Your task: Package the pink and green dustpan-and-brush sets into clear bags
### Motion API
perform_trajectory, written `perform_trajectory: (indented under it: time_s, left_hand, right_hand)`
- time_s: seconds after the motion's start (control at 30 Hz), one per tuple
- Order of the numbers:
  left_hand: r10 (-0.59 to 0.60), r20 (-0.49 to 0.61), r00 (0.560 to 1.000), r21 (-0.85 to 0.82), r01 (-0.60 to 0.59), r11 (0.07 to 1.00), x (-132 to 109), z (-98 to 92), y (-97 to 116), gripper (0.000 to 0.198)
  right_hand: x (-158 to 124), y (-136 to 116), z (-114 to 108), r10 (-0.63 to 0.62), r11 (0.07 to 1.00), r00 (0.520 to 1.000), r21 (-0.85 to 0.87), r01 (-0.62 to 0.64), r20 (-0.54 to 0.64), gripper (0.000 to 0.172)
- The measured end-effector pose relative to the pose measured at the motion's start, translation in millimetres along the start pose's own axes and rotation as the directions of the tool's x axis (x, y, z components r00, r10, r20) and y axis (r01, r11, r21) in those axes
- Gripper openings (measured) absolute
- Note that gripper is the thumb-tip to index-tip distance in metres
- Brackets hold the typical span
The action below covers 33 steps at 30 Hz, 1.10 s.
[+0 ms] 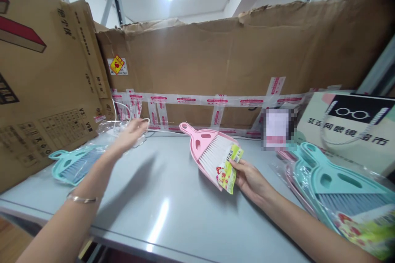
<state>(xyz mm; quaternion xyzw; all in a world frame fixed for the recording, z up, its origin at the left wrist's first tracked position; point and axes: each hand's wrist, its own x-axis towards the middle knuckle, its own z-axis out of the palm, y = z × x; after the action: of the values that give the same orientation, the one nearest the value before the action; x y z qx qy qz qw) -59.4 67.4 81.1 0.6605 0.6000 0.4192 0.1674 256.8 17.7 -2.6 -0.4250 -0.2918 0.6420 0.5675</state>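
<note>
My right hand [249, 178] pinches the lower right edge of a pink dustpan and brush set [199, 141], at its printed yellow-green card [226, 174]. The set is tilted above the table, handle toward the back left, white bristles facing up. At the back left, my left hand [132, 131] reaches over crumpled clear plastic [112, 129]; its fingers look stretched out, though slightly blurred. Left of that forearm lies a turquoise dustpan and brush set [75, 164] in clear wrapping.
Several turquoise and pink dustpan sets [339, 181] are stacked at the right. Behind them stands a paper bag [345, 131] with rope handles. A large taped carton [197, 61] lines the back of the grey table [173, 213]; another carton [46, 82] stands left.
</note>
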Motion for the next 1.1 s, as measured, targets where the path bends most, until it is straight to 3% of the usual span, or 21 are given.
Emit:
perform_trajectory:
  time_s: [0.03, 0.07, 0.1, 0.13, 0.2, 0.27, 0.33, 0.37, 0.4, 0.43, 0.47, 0.5, 0.53, 0.57, 0.63, 0.77, 0.83, 0.9, 0.97, 1.03, 1.1]
  left_hand:
    - [0.01, 0.308, 0.951, -0.234, 0.066, 0.97, -2, 19.6, 11, 0.063]
    - [0.076, 0.541, 0.838, -0.403, 0.179, 0.898, -5, 38.8, 18, 0.058]
    - [0.145, 0.657, 0.74, -0.5, 0.284, 0.819, -9, 56.4, 23, 0.055]
    - [0.181, 0.677, 0.713, -0.572, 0.356, 0.739, -12, 71.4, 25, 0.054]
    - [0.21, 0.635, 0.743, -0.681, 0.411, 0.606, -18, 90.5, 24, 0.056]
    - [0.203, 0.566, 0.799, -0.742, 0.387, 0.547, -21, 95.1, 18, 0.055]
    - [0.195, 0.498, 0.845, -0.771, 0.328, 0.546, -20, 89.8, 12, 0.05]
    - [0.185, 0.452, 0.873, -0.782, 0.287, 0.553, -19, 85.5, 9, 0.048]
    - [0.177, 0.401, 0.899, -0.79, 0.242, 0.563, -18, 81.2, 8, 0.047]
    - [0.173, 0.355, 0.919, -0.793, 0.198, 0.575, -17, 77.5, 8, 0.046]
    - [0.174, 0.318, 0.932, -0.79, 0.158, 0.592, -17, 74.8, 8, 0.046]
    - [0.182, 0.299, 0.937, -0.779, 0.129, 0.614, -18, 73.2, 10, 0.046]
    - [0.196, 0.297, 0.934, -0.763, 0.109, 0.638, -20, 72.6, 12, 0.047]
    - [0.218, 0.304, 0.927, -0.746, 0.089, 0.66, -22, 72.7, 15, 0.047]
    - [0.287, 0.305, 0.908, -0.722, 0.024, 0.691, -28, 73.3, 23, 0.045]
    - [0.416, 0.189, 0.89, -0.647, -0.206, 0.734, -37, 63.5, 34, 0.035]
    - [0.371, 0.088, 0.925, -0.57, -0.258, 0.78, -40, 50.5, 32, 0.033]
    - [0.29, -0.086, 0.953, -0.466, -0.296, 0.834, -43, 34.9, 23, 0.031]
    - [0.262, -0.255, 0.931, -0.306, -0.334, 0.891, -47, 20.9, 7, 0.03]
    - [0.275, -0.311, 0.91, -0.136, -0.329, 0.934, -54, 11.5, -12, 0.029]
    - [0.285, -0.298, 0.911, -0.037, -0.31, 0.95, -61, 7.1, -29, 0.029]
  right_hand:
    - [-1, 0, 2, 0.006, 1.0, 1.0, -0.009, -0.006, 0.017, 0.008]
    - [-1, 0, 3, 0.013, 1.0, 0.999, -0.022, -0.012, 0.038, 0.008]
    - [-1, 0, 4, 0.021, 0.999, 0.998, -0.039, -0.019, 0.058, 0.01]
    - [-1, 0, 4, 0.037, 0.997, 0.995, -0.063, -0.032, 0.088, 0.011]
    - [2, -2, 2, 0.089, 0.989, 0.984, -0.132, -0.069, 0.157, 0.017]
    - [9, -5, -4, 0.144, 0.971, 0.975, -0.214, -0.105, 0.172, 0.021]
    - [17, -11, -9, 0.085, 0.949, 0.996, -0.308, -0.07, 0.036, 0.03]
    - [21, -14, -10, -0.043, 0.926, 0.997, -0.376, 0.015, -0.066, 0.036]
    - [24, -17, -9, -0.236, 0.872, 0.961, -0.468, 0.144, -0.142, 0.044]
    - [25, -20, -6, -0.452, 0.762, 0.88, -0.577, 0.295, -0.148, 0.049]
    - [25, -23, 0, -0.632, 0.599, 0.772, -0.674, 0.433, -0.066, 0.051]
    - [24, -25, 7, -0.736, 0.414, 0.672, -0.73, 0.544, 0.083, 0.05]
    - [21, -27, 17, -0.755, 0.245, 0.602, -0.74, 0.626, 0.259, 0.046]
    - [17, -27, 28, -0.704, 0.124, 0.575, -0.724, 0.679, 0.418, 0.041]
    - [10, -27, 51, -0.547, 0.013, 0.579, -0.686, 0.728, 0.605, 0.036]
    - [2, -27, 81, -0.414, -0.019, 0.59, -0.655, 0.756, 0.693, 0.024]
    - [3, -31, 81, -0.446, 0.005, 0.561, -0.625, 0.78, 0.697, 0.018]
    - [8, -37, 75, -0.517, -0.005, 0.52, -0.61, 0.792, 0.68, 0.014]
    - [17, -40, 65, -0.545, -0.09, 0.469, -0.604, 0.792, 0.695, 0.01]
    - [26, -38, 56, -0.446, -0.218, 0.442, -0.574, 0.789, 0.778, 0.01]
    - [33, -30, 52, -0.255, -0.333, 0.466, -0.529, 0.78, 0.847, 0.014]
